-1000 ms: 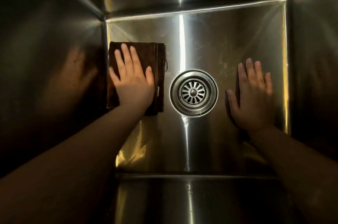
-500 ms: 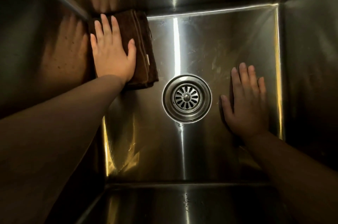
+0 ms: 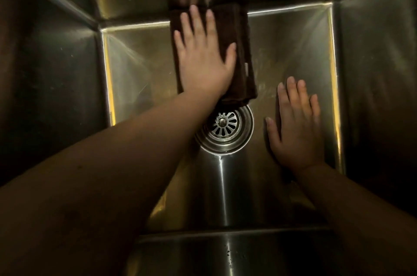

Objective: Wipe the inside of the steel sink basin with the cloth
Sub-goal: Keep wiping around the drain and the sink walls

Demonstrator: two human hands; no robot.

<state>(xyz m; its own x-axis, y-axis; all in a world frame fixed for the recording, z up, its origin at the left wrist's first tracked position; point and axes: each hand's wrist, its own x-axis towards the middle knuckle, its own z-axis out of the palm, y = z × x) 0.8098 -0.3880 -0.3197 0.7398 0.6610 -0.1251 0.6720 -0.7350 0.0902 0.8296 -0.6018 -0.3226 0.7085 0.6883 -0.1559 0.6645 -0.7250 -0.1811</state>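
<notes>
Brown folded cloth (image 3: 242, 34) is pressed onto the steel sink basin (image 3: 144, 68) floor, between its far edge and the drain (image 3: 228, 131), by the straight-fingered left hand (image 3: 203, 59). The right hand (image 3: 295, 131) is laid flat and empty beside the drain. Floor wiping is judged underway; a rightward sweep is called for next. Everything is enclosed by dim, streaked walls (image 3: 56, 61).

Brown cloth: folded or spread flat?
Folded: the dark brown cloth forms a rectangular pad with stacked layer edges along its right side, under the flat left hand.
</notes>
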